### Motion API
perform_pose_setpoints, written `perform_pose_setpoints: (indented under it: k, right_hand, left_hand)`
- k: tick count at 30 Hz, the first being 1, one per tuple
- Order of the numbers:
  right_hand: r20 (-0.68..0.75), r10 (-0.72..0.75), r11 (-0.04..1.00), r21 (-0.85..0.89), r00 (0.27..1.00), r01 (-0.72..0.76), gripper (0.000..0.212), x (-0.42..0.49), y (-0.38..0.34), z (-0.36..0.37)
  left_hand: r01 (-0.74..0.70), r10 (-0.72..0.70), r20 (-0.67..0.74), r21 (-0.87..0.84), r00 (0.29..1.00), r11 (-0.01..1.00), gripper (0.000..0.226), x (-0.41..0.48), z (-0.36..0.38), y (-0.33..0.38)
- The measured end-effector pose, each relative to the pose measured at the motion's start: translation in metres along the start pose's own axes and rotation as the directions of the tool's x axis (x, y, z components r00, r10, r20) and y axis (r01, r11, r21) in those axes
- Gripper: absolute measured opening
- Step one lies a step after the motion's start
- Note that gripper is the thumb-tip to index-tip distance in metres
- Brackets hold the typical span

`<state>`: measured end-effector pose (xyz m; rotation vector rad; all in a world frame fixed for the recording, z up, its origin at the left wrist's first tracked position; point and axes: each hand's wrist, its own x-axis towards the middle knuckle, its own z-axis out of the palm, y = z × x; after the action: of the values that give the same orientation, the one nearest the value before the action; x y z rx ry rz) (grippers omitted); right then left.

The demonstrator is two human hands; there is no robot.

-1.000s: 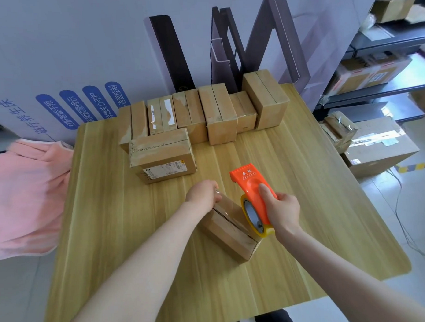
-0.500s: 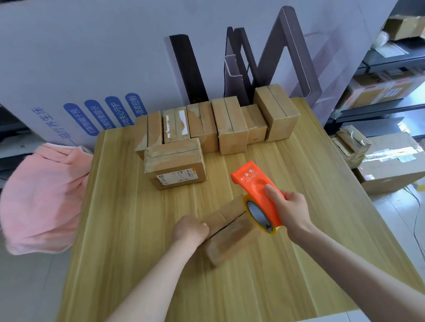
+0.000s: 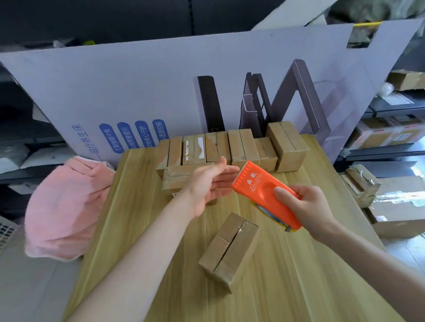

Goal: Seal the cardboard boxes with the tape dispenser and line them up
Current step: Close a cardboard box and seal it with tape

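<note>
I see the orange tape dispenser (image 3: 261, 190) gripped in the right hand (image 3: 308, 205). Fingers and thumb curl round its rear end, and its toothed edge points toward the left hand (image 3: 207, 185). That hand hovers above the table holding nothing, fingers straight and loosely together, tips just beside the toothed edge. Below both sets of fingers, apart from them, a small cardboard box (image 3: 228, 251) lies askew on the wooden table (image 3: 136, 225), seam up. Beyond the left fingers, another box (image 3: 178, 177) fronts a row of boxes (image 3: 242, 147) at the table's far edge. A pink cloth (image 3: 67, 203) lies left of that hand, with a printed cardboard panel (image 3: 154, 90) behind the row.
</note>
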<state>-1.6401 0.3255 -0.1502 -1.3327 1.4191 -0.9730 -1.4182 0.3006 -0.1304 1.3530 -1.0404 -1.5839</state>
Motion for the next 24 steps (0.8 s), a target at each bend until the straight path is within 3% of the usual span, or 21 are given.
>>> perform_pose_setpoints:
  k: [6,12,16,21,24]
  right_hand:
    - [0.038,-0.036,0.999,-0.034,0.999,0.038,0.022,-0.003,-0.004,0.001]
    - [0.045,-0.088,0.995,-0.048,0.995,0.09,0.032,-0.008,-0.01,0.001]
    - [0.052,-0.094,0.995,-0.034,0.994,0.096,0.022,-0.012,-0.014,0.004]
    - [0.045,-0.104,0.994,-0.025,0.994,0.105,0.016,-0.014,-0.016,0.004]
    - [0.043,-0.099,0.995,-0.025,0.994,0.1,0.016,-0.016,-0.015,0.004]
  left_hand:
    - [-0.017,0.017,-0.001,0.061,1.0,0.998,0.027,-0.008,0.001,0.008]
    - [0.022,-0.022,-0.01,-0.037,1.0,0.999,0.023,-0.012,0.001,0.012]
    - [0.065,-0.068,-0.03,-0.087,0.997,0.994,0.041,-0.013,0.003,0.013]
    - [0.101,-0.104,-0.019,-0.114,0.994,0.988,0.016,-0.011,-0.002,0.013]
    - [0.107,-0.112,-0.029,-0.12,0.993,0.987,0.013,-0.008,-0.004,0.012]
